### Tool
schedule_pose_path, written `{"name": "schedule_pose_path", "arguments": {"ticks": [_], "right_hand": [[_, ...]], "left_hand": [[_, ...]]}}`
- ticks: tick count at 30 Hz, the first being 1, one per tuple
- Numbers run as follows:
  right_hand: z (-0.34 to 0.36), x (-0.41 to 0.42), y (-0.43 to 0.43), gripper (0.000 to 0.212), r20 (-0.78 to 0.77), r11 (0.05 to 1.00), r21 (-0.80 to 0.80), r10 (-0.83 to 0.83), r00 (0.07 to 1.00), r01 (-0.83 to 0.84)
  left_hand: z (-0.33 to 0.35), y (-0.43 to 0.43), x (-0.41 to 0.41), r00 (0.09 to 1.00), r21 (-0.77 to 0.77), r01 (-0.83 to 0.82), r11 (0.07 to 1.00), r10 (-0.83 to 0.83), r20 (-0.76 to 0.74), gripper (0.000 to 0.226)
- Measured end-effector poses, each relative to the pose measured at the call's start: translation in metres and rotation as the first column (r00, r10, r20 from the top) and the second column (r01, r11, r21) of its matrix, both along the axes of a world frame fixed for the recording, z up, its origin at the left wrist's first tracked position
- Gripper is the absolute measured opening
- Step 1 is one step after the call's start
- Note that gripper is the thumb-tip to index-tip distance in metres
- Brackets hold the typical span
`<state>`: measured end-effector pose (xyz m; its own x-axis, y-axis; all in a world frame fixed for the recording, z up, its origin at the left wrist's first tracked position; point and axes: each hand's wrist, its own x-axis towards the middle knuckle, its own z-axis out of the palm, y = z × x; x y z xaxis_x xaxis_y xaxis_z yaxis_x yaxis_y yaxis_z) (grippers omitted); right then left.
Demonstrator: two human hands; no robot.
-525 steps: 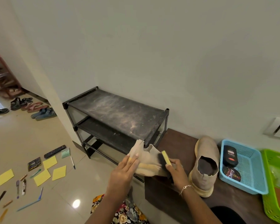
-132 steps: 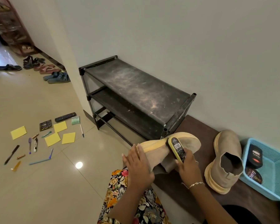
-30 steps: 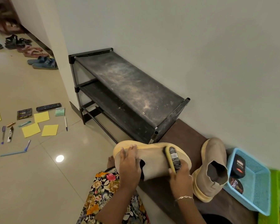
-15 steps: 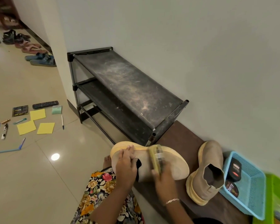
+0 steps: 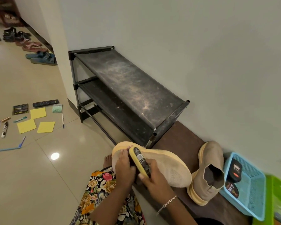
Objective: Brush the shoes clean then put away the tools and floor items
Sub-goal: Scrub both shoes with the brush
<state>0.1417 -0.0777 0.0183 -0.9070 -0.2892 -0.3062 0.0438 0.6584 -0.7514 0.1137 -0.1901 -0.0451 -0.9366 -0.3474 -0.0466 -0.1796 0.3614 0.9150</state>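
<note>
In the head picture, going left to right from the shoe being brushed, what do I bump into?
Held beige yellow-soled shoe, standing beige ankle shoe, light blue plastic basket, green plastic basket.

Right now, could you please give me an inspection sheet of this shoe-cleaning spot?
Surface: dark brown wooden bench against the wall.
Job's things: beige slip-on shoe with a yellow sole, held sole-up; yellow-backed shoe brush against its sole; second beige shoe stands on the bench.
Clutter: yellow sticky notes, black remote control and pens scattered on the tiled floor.
Grippers: left hand holds the upturned shoe's end; right hand fingers grip the brush.
Cables: nothing seen.
Surroundings: dusty black two-tier rack; light blue mesh basket holding polish containers; green basket at the frame's edge; sandals along the far wall.
</note>
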Motion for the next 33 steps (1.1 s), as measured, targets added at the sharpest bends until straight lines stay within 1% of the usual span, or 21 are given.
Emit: {"name": "schedule_pose_path", "arguments": {"ticks": [2,4,5,6,7,8,10,11,12,14,16,17,18,19,21,22,25,28,30,31,33], "right_hand": [[-0.008,-0.019,0.025,0.032,-0.042,0.970,0.168,-0.173,0.984,0.178],[-0.009,-0.032,0.050,0.031,-0.107,0.819,0.361,-0.439,0.892,0.446],[-0.009,-0.032,0.050,0.031,-0.138,0.768,0.366,-0.514,0.847,0.526],[-0.007,-0.027,0.040,0.030,-0.125,0.786,0.334,-0.510,0.851,0.520],[-0.003,-0.019,0.023,0.028,-0.079,0.859,0.264,-0.434,0.897,0.439],[-0.002,-0.008,0.005,0.027,-0.030,0.936,0.149,-0.319,0.947,0.319],[-0.002,0.011,-0.018,0.034,-0.010,0.991,0.022,-0.129,0.992,0.129],[-0.005,0.011,-0.013,0.038,-0.053,0.991,0.043,-0.126,0.991,0.128],[-0.013,0.006,0.000,0.040,-0.077,0.972,0.108,-0.203,0.976,0.210],[-0.028,-0.006,0.035,0.037,-0.064,0.828,0.282,-0.488,0.871,0.484],[-0.030,-0.007,0.057,0.031,-0.060,0.636,0.269,-0.738,0.672,0.723],[-0.027,-0.006,0.054,0.031,-0.077,0.610,0.228,-0.766,0.638,0.759],[-0.025,-0.005,0.043,0.032,-0.073,0.652,0.208,-0.733,0.676,0.730],[-0.021,-0.002,0.025,0.032,-0.045,0.740,0.162,-0.655,0.754,0.653],[-0.014,0.007,-0.014,0.029,0.014,0.910,0.005,-0.414,0.910,0.414],[-0.013,0.010,-0.027,0.030,-0.013,0.951,-0.028,-0.308,0.951,0.307],[-0.017,0.007,-0.016,0.039,-0.065,0.969,0.043,-0.240,0.969,0.243],[-0.022,0.002,0.027,0.045,0.013,0.841,0.200,-0.516,0.857,0.503],[-0.017,-0.001,0.032,0.042,0.009,0.745,0.172,-0.656,0.755,0.645],[-0.013,-0.002,0.023,0.037,0.043,0.763,0.120,-0.643,0.764,0.635],[-0.006,-0.001,-0.006,0.027,0.113,0.889,-0.001,-0.456,0.883,0.459]], "left_hand": [[0.000,0.000,0.002,1.000,0.003,0.008,1.000,-0.008,-0.018,0.028],[-0.001,-0.001,0.003,1.000,-0.006,0.010,1.000,-0.010,-0.019,0.023],[-0.001,-0.001,0.002,1.000,-0.006,0.008,1.000,-0.008,-0.016,0.023],[-0.001,0.000,0.001,1.000,-0.005,0.001,1.000,-0.001,-0.013,0.022],[-0.002,0.001,0.001,1.000,-0.001,-0.002,1.000,0.002,-0.008,0.021],[-0.002,0.001,0.000,1.000,0.004,-0.009,1.000,0.009,0.002,0.019],[-0.001,0.002,0.000,0.999,0.015,-0.028,1.000,0.027,0.017,0.020],[0.000,0.002,0.000,0.999,0.027,-0.039,0.999,0.038,0.019,0.019],[0.000,0.002,0.000,0.999,0.038,-0.044,0.998,0.043,0.017,0.014],[-0.001,0.001,0.000,0.999,0.016,-0.034,0.999,0.033,0.031,0.014],[-0.005,0.001,-0.001,0.999,-0.003,-0.029,1.000,0.029,0.039,0.021],[-0.006,0.001,-0.001,0.998,-0.003,-0.029,1.000,0.029,0.047,0.023],[-0.007,0.003,-0.001,0.998,-0.012,-0.021,1.000,0.021,0.056,0.024],[-0.008,0.003,-0.001,0.998,-0.025,-0.010,1.000,0.011,0.062,0.023],[-0.008,0.005,-0.002,0.999,-0.041,-0.015,0.999,0.017,0.048,0.019],[-0.006,0.004,-0.002,0.999,-0.028,-0.039,0.999,0.040,0.030,0.017],[0.003,-0.002,-0.003,0.992,0.053,-0.129,0.990,0.128,0.021,0.007],[-0.001,-0.004,-0.005,0.990,0.070,-0.138,0.988,0.135,0.052,0.008],[-0.001,-0.003,-0.006,0.988,0.078,-0.148,0.986,0.144,0.055,0.007],[0.000,-0.002,-0.006,0.989,0.073,-0.144,0.987,0.140,0.051,0.008],[0.000,-0.001,-0.006,0.991,0.065,-0.134,0.989,0.133,0.030,0.008]]}}
